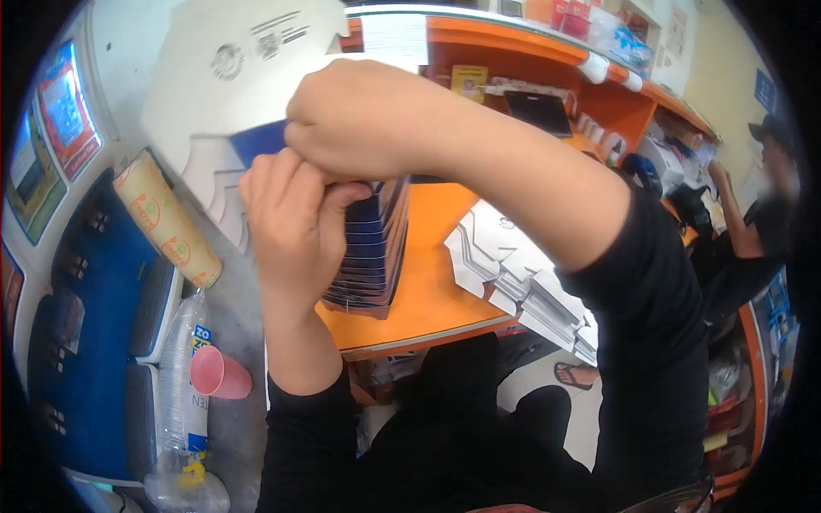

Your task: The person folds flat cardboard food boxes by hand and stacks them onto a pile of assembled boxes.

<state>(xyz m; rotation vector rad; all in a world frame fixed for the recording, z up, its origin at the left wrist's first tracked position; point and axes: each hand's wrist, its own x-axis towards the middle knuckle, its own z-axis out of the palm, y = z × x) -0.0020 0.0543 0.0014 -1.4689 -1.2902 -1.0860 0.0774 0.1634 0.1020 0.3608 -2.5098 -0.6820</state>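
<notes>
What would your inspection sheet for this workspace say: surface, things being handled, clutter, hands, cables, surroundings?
Surface: orange table, partly covered.
Job's things: blue-sided cardboard stack; flat white cardboard pieces on the right; printed white cardboard at upper left.
Clutter: pink cup, patterned roll and bagged cups at left.
Hands: left hand and right hand together; grip partly hidden.
Cables: nothing seen clearly.
Surroundings: orange shelving ahead; another person at right.

blue card stack (368, 265): 1 | white card piles (522, 256): 2 | pink cup (224, 374): 1 | patterned roll (167, 218): 1
</notes>
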